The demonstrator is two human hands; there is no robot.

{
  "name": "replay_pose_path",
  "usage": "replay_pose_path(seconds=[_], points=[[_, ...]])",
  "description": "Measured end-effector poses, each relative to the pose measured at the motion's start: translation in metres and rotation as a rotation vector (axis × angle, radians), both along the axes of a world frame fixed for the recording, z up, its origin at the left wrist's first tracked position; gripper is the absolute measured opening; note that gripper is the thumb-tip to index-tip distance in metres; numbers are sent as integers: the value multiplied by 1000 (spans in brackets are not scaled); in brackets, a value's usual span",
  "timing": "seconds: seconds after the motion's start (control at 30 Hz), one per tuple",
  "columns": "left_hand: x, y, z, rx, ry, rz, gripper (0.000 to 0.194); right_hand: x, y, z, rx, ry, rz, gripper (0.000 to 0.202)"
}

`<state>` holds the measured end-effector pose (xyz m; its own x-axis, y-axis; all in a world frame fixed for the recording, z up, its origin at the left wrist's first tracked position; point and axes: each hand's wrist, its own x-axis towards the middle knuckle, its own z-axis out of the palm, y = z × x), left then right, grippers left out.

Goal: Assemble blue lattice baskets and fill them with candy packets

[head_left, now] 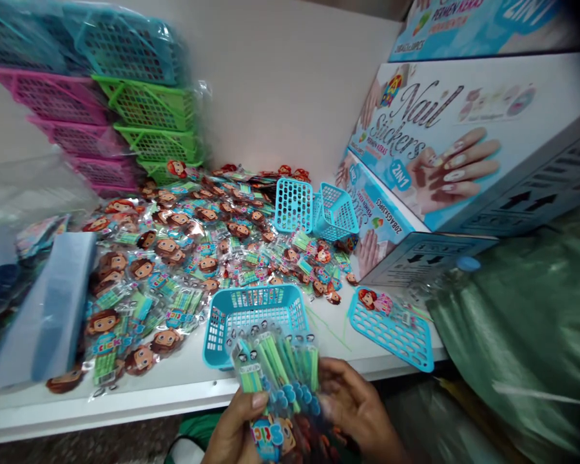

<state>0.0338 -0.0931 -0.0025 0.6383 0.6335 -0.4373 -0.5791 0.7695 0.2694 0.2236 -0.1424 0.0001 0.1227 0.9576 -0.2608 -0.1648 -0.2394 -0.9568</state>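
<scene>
Far left: clear plastic wrap (24,183), loose and crumpled, with a flat pale-blue plastic sheet (60,309) lying in front of it.

Upper left: stacked mesh baskets (145,106) in plastic wrapping, blue at the top, pink and green beneath.

Left to centre: a broad pile of small packets (169,248), clear film, cartoon-head ends and green sticks within, spread over a white table (174,380).

Centre front: one blue basket (256,298), open side up, near the table edge, just beyond the hands.

Below it: left hand (236,428), grasping a bunch of packets (283,386), thumb laid over the near-left packet. The bunch is fanned, green sticks toward the basket and cartoon heads toward the wearer; its far end overlaps the basket's near side in view.

Centre rear: one blue mesh panel (294,205), raised on edge, beside a smaller blue basket (337,216), tilted.

Right of the bunch: right hand (360,409), fingers bent at the bunch's right side; blurred, so whether it grips a packet cannot be told.

Right: one blue perforated tray (401,341), flat, a single packet (384,304) across its far end; stacked cartons (444,129) marked "Nail Stickers" behind.

Far right: green sheeting (522,335), creased, with a blue-capped clear bottle (457,274) beside it.
</scene>
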Motion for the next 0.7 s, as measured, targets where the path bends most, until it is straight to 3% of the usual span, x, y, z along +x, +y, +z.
replay_pose_path(seconds=[0.07,0.13,0.23,0.27,0.37,0.5,0.6,0.7], points=[[-2,-1,-1,-2,2,-26,40,-14,-13,2,36,6,-55,30],[-6,-1,-4,-25,-8,-63,35,-13,-12,6,127,-143,66,20],[-13,-2,-10,-69,-5,-83,24,14,16,10,180,-423,259,30],[-14,-2,-12,-79,-2,-80,20,27,33,8,120,-504,225,37],[-14,-2,-13,-87,7,-90,17,67,100,-10,-161,-883,-135,51],[-9,-3,-8,-53,-15,-62,25,101,181,-40,-282,-1019,-273,57],[-8,-2,-4,-39,-62,-29,32,114,204,-50,-327,-988,-266,42],[-10,0,-2,-28,-72,-24,35,122,194,-44,-288,-895,-253,32]])
